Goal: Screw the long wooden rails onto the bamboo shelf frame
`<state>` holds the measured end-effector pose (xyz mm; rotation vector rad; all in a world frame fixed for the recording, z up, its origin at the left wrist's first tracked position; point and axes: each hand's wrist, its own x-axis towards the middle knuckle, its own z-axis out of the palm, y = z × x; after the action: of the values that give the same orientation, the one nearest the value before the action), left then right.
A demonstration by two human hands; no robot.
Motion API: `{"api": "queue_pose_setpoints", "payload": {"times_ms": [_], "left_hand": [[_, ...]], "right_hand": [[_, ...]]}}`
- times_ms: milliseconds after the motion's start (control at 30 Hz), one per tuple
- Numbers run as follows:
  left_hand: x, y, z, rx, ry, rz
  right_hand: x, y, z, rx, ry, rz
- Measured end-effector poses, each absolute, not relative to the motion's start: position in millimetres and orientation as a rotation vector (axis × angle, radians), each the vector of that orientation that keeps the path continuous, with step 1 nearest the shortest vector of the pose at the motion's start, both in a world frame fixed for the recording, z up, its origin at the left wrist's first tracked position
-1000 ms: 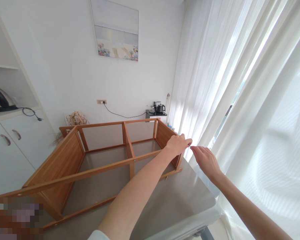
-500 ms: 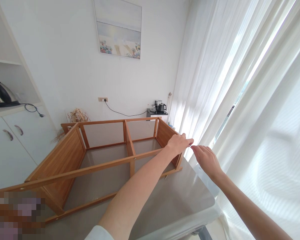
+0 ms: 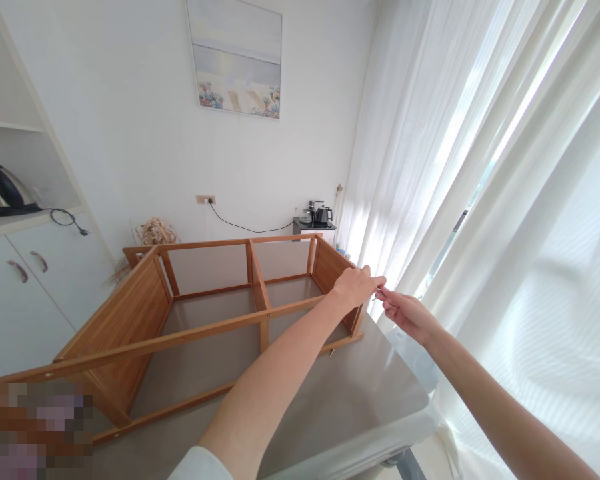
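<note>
A wooden shelf unit [image 3: 220,327] lies on its side on the grey-covered table. My left hand [image 3: 355,287] is closed over the near corner at its right end, fingers curled around the rail and partly hidden. Just beyond that corner, my right hand [image 3: 407,315] pinches a small thin metal tool, which looks like a hex key [image 3: 377,297]. Its fingertips meet those of my left hand, so the tool's far tip and whatever it touches are hidden. A small metal fastener [image 3: 331,353] sticks out from the lower rail below my left forearm.
The table [image 3: 360,400] has a rounded near right corner. White curtains [image 3: 520,267] hang close on the right. A black kettle set [image 3: 323,215] stands on a small cabinet at the back. White cupboards [image 3: 25,300] are at left. A patch at lower left is pixelated.
My right hand has turned at the wrist, with its fingers now curled underneath and the thin tool showing below the fingertips. My left hand stays at the shelf corner.
</note>
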<state>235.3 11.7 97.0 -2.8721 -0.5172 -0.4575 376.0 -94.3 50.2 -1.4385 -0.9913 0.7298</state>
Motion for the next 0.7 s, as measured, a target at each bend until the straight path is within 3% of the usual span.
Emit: {"api": "queue_pose_setpoints", "payload": {"times_ms": [233, 500, 700], "left_hand": [[235.2, 11.3, 98.6, -2.888, -0.529, -0.435], [236.7, 11.7, 99.6, -2.91, -0.539, -0.431], [235.9, 12.4, 98.3, -2.892, -0.515, -0.472]], "right_hand": [[369.5, -101.2, 51.8, -1.576, -1.034, 0.559], [369.2, -112.0, 45.4, -1.833, -1.589, -0.382], [374.0, -107.3, 40.6, -1.864, -1.666, -0.58]]}}
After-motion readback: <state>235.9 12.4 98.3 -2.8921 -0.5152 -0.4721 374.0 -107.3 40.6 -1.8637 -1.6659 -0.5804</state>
